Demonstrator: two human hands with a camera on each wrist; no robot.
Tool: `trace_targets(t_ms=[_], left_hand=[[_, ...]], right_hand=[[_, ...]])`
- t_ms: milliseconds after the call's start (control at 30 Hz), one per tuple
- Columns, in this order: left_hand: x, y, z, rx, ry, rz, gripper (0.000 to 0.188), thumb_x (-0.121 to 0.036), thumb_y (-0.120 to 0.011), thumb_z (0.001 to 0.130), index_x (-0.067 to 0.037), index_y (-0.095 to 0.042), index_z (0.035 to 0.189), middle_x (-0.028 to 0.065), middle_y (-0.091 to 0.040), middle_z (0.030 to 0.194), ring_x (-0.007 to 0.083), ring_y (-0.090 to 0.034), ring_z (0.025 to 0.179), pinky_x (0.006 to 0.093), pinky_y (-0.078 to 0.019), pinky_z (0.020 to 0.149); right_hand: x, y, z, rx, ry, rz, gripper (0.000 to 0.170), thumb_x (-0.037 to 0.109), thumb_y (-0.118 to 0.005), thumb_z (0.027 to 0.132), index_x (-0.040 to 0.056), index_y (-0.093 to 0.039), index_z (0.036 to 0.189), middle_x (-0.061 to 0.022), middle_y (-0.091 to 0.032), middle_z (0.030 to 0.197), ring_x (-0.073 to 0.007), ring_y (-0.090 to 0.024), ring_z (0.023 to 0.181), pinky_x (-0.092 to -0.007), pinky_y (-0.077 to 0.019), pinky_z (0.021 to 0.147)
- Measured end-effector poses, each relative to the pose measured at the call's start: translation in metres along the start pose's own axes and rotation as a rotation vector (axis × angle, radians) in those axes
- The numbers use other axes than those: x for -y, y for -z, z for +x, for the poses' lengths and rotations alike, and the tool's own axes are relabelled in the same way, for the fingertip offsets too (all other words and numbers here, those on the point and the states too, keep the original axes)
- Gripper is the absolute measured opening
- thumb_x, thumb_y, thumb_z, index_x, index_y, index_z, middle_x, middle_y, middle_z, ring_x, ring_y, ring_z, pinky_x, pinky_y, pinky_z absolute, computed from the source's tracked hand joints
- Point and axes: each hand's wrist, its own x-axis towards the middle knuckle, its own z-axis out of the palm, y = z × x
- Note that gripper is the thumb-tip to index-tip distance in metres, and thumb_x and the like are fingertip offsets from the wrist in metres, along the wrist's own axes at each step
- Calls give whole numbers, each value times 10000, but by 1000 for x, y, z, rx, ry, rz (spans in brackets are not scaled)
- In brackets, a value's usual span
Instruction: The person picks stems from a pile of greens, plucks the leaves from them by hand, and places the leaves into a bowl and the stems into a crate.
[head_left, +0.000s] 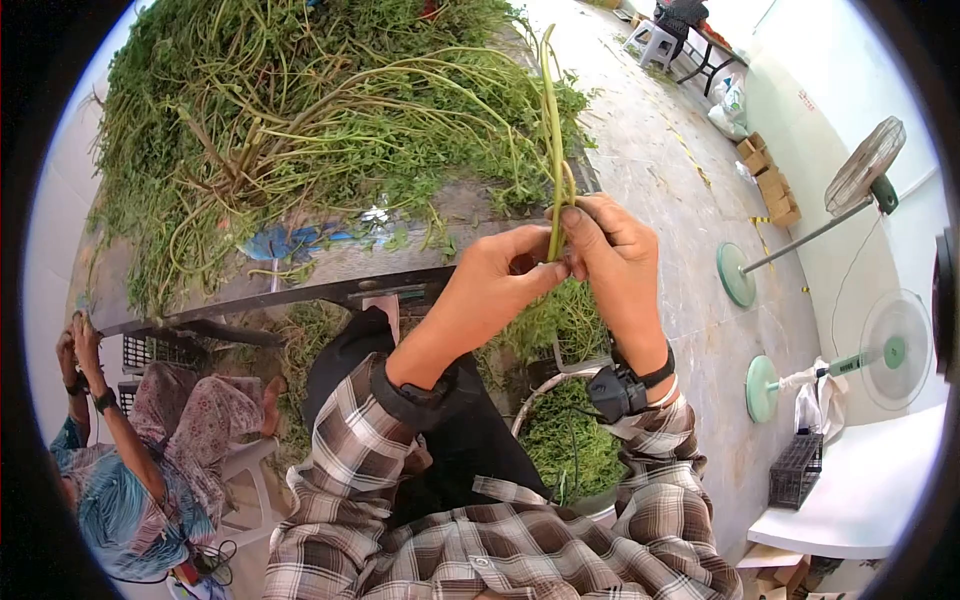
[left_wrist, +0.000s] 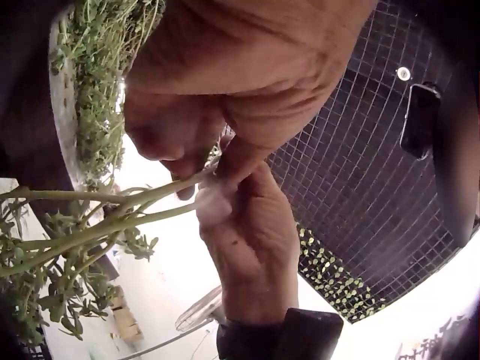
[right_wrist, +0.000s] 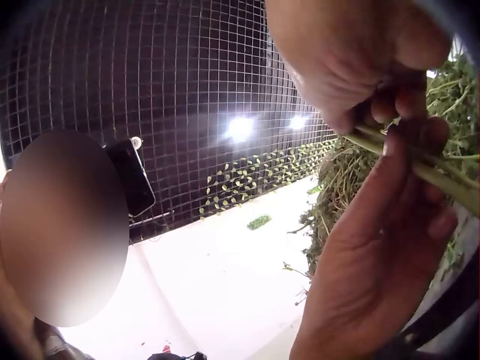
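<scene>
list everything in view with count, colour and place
held stems: a few, green, between both hands
plant heap: one, green, on work table
work table: one, dark, under heap
unclear item: one, blue, table edge
loose greens: one mass, green, below hands
fans: two, green-based, right
cardboard boxes: several, brown, right wall
sack: one, white, beyond boxes
stool: one, white, far end
crates: several, black, on counter and under table
counter: one, white, lower right
grid: one, dark, wrist views
seated person: one, patterned clothes, left
left hand: one, bare, pinching stems
right hand: one, bare, pinching stems
sleeves: two, brown plaid, forearms
</scene>
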Motion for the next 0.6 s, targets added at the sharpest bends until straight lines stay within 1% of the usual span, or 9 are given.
trace_targets(t_ms=[33,100,200,333,433,467,533,567,600], left_hand=[[1,0,1,1,0,0,228,-115,-601,855,-7,-597,1056,1,-595,874,59,-507,765,222,-418,682],[1,0,3,8,-81,94,159,-105,-574,865,-3,-619,977,4,-604,811,54,-509,771,218,-415,686],[0,2,0,-62,-1,224,149,-99,-540,880,-3,-626,953,3,-610,797,63,-518,764,222,-416,689],[-2,4,-1,-90,-25,177,165,-113,-522,890,-3,-625,956,-2,-616,805,73,-534,771,227,-413,697],[-9,6,-2,-78,-33,156,176,-142,-520,897,-16,-627,956,3,-624,810,79,-548,780,227,-404,687],[-11,8,-1,-84,-41,94,179,-158,-518,902,-28,-626,961,5,-628,817,78,-552,787,224,-398,679],[-11,10,0,-90,-49,33,182,-174,-517,908,-41,-626,966,7,-631,823,76,-556,794,221,-392,672],[-10,11,0,-100,-59,-23,182,-181,-515,912,-48,-622,974,8,-634,838,77,-560,798,222,-391,665],[-10,11,1,-109,-68,-79,182,-189,-513,916,-56,-618,983,9,-637,852,77,-563,801,222,-390,659]], right_hand=[[1,0,-1,-1,0,0,195,145,-588,863,-40,-616,918,-39,-534,704,-96,-498,605,-226,-394,541],[2,0,-4,18,-95,182,204,158,-566,885,-34,-613,935,-29,-532,689,-68,-477,539,-213,-377,485],[-2,3,-5,-21,-71,180,206,165,-543,903,-22,-611,955,-20,-537,688,-45,-459,499,-199,-361,447],[-10,17,-5,-138,-119,121,209,172,-532,910,-7,-619,971,-14,-563,724,-48,-466,522,-186,-375,464],[-15,25,-8,-196,-88,142,207,170,-524,913,0,-624,977,-19,-587,762,-39,-481,562,-177,-385,485],[-18,28,-11,-195,-89,142,207,170,-524,913,0,-624,977,-19,-587,762,-39,-481,562,-177,-385,485],[-22,30,-21,-62,-184,145,199,150,-540,894,-3,-622,989,-45,-603,814,-77,-528,664,-200,-423,566],[-23,30,-23,-62,-184,145,199,150,-540,894,-3,-622,989,-45,-603,814,-77,-528,664,-200,-423,566],[-24,28,-25,-4,-107,18,200,143,-555,876,-6,-618,995,-55,-602,836,-103,-540,715,-221,-433,613]])
